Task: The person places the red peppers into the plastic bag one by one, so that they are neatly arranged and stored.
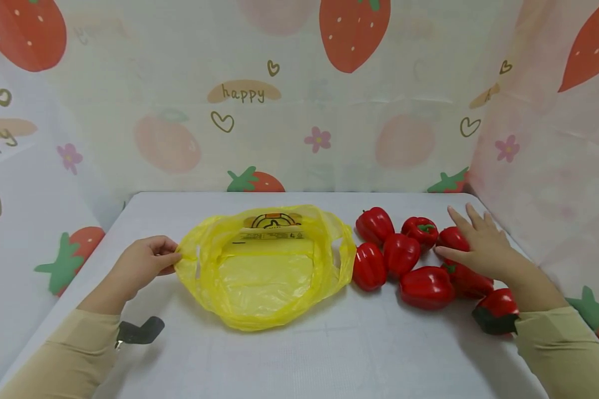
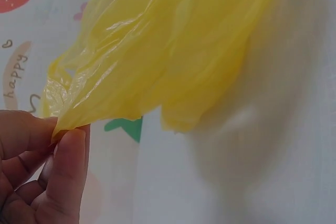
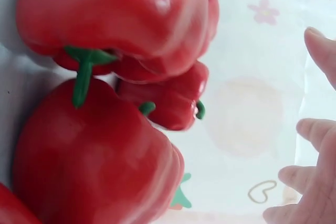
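Note:
A yellow plastic bag lies left of centre on the table, its mouth spread wide toward the head camera and a dark print showing on its inner far wall. My left hand pinches the bag's left edge between thumb and fingers; the left wrist view shows the thin film pulled up from that pinch. To the right, several glossy red bell peppers lie in a cluster. Above the right-hand ones hovers my right hand, fingers straight and spread, partly covering a pepper. Green stems show on a large pepper in the right wrist view.
The white table is enclosed by a fruit-printed cloth at the back and sides. A dark wrist-camera mount juts from the left sleeve. Another dark mount overlaps the nearest right pepper.

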